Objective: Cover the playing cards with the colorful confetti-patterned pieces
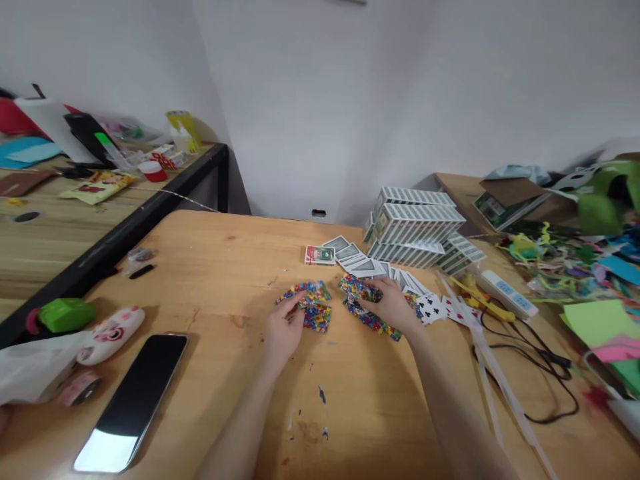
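Observation:
Near the middle of the wooden table, my left hand (286, 327) is closed at the edge of some multicoloured patterned cards (316, 318), its fingers pinching one. Opposite it, my right hand (393, 305) has its thumb and fingers closed on another patterned card (356, 285). More such cards (377, 325) lie under and beside the right hand, overlapping. Their print is a dense mix of red, blue, yellow and green. Just beyond, grey-backed playing cards (367, 267) fan out near a card box (320, 255). Face-up playing cards (431, 309) lie right of my right hand.
Stacked card boxes (417, 223) stand at the back right. A power strip (509, 293), a black cable (543, 347) and clear plastic strips (493, 373) lie on the right. A phone (137, 393) and a white patterned case (111, 335) are on the left.

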Motion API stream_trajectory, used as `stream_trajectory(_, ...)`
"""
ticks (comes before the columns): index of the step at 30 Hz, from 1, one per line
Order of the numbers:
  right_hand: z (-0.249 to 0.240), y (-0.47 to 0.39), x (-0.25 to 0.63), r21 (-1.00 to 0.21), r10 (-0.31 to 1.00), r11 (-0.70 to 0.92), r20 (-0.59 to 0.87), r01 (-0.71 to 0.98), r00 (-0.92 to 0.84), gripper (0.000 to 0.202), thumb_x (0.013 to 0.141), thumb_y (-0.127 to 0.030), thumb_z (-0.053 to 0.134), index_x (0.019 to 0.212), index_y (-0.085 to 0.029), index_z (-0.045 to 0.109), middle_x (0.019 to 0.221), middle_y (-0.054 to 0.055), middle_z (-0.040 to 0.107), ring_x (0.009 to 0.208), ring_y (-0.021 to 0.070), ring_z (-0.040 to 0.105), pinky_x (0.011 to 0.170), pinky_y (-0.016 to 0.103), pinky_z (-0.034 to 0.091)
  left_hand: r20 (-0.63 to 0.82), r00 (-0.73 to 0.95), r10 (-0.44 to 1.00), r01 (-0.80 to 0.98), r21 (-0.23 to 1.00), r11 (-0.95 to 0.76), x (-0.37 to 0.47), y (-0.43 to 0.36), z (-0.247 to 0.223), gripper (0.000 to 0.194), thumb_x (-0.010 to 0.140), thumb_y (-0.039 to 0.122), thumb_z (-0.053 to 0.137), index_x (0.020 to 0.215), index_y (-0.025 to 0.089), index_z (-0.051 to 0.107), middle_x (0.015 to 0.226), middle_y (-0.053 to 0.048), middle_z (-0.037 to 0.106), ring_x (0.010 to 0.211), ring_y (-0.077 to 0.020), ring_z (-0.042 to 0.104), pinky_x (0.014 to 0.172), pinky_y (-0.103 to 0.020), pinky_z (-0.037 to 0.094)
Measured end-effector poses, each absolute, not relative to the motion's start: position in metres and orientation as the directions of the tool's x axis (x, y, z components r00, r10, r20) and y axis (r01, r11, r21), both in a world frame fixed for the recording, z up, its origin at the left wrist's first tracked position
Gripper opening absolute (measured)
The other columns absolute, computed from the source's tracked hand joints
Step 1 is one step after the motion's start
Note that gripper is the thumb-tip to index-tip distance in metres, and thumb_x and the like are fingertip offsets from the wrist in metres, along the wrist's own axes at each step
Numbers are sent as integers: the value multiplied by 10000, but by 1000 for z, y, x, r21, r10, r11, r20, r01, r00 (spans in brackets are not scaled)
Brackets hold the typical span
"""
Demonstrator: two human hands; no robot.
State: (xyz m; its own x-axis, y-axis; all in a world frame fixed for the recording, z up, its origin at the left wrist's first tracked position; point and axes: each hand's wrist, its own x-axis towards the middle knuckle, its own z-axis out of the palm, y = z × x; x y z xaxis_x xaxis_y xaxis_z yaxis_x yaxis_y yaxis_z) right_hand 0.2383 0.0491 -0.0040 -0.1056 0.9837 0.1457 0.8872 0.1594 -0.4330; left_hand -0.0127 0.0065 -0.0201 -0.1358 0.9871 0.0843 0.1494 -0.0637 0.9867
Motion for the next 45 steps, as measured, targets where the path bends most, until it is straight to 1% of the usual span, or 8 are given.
stream_trajectory(5,7,44,245,-532,982,162,167,831,-85,477,598,-416,641,1016,-193,590,952,76,558,925,234,512,826,361,397,-71,-182,981,-204,978,33,-9,6,-13,365,695,232,528,1036,139,618,1044,-87,635,789,-181,644,795,-345,503)
stream_trajectory(11,15,40,247,-656,985,107,173,747,11,451,569,-349,664,982,-204,555,1000,74,525,948,240,502,818,385,411,-143,-230,963,-185,977,101,-9,11,-13,305,709,287,560,966,138,632,958,-77,664,752,-174,649,765,-340,516)
stream_trajectory(17,26,31,236,-976,962,53,107,211,252,558,565,-313,704,1041,-220,427,826,12,579,644,158,568,569,292,473,-69,-231,971,-189,982,25,-7,11,-13,450,702,244,582,1142,177,513,792,-16,637,692,-139,622,700,-316,544)
stream_trajectory(20,25,19,214,-1000,951,0,8,28,308,467,552,-310,726,917,-213,452,695,-18,593,567,143,560,508,261,463,-58,-214,975,-222,975,9,-4,9,-11,621,703,234,581,1278,214,348,766,5,593,670,-127,609,651,-301,554)
stream_trajectory(26,-2,0,164,-963,926,-130,-203,-237,317,355,572,-371,710,750,-211,447,601,-52,543,488,113,512,441,254,479,-112,-121,986,-312,948,70,2,4,-5,390,687,268,596,1047,170,482,1031,-82,587,840,-184,609,637,-305,548)
stream_trajectory(34,-19,-5,146,-983,957,-106,-142,-153,252,318,620,-388,669,671,-218,405,509,-81,454,407,97,441,382,234,442,-130,34,991,-205,969,134,9,0,-3,286,692,253,582,951,157,509,843,-44,650,729,-158,622,613,-262,509)
stream_trajectory(40,-21,-12,146,-991,974,-33,-60,-127,219,321,660,-344,636,918,-226,485,777,4,588,585,139,531,471,240,439,-112,-6,994,-45,993,111,9,0,-14,265,692,228,579,942,153,536,679,-5,639,650,-148,609,618,-257,480)
stream_trajectory(45,-20,-16,147,-1000,979,27,28,8,203,165,685,-348,609,646,-189,588,604,-20,527,545,125,464,517,242,401,-48,-36,998,-68,997,45,8,2,-19,291,702,221,577,981,160,520,854,-51,646,773,-162,613,703,-285,485)
